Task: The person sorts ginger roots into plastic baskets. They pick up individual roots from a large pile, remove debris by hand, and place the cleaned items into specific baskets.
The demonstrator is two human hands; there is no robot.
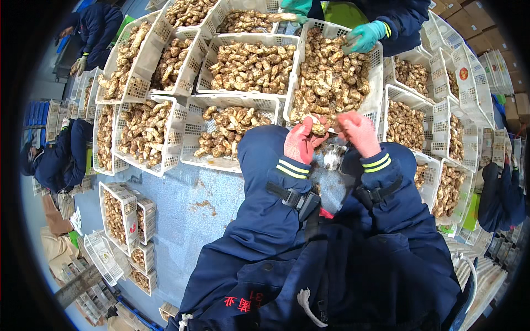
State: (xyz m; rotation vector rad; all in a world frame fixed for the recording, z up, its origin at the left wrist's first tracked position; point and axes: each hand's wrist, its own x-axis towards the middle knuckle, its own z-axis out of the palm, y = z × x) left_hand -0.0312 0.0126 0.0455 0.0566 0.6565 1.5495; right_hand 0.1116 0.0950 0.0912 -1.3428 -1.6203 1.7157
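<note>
My left hand (pixel 298 144), in a pink knitted glove, is closed around a brown and whitish mushroom (pixel 318 126) above my lap. Close beside it, my right hand (pixel 359 134), gloved the same way, has its fingers curled together. Whatever is in those fingers, if anything, is too small to make out. Right in front of both hands stands a white plastic crate (pixel 376 71), heaped with mushrooms (pixel 331 71) of the same kind. Below the hands, between my knees, a whitish lump (pixel 332 160) shows against a grey-blue surface.
Across the crate, a co-worker's teal-gloved hand (pixel 367 36) reaches over the mushrooms; their other teal glove (pixel 297 7) is by a long pale piece. More filled crates (pixel 193 129) crowd both sides. Blue floor (pixel 182 220) with brown crumbs lies left. Other people (pixel 61 151) crouch farther off.
</note>
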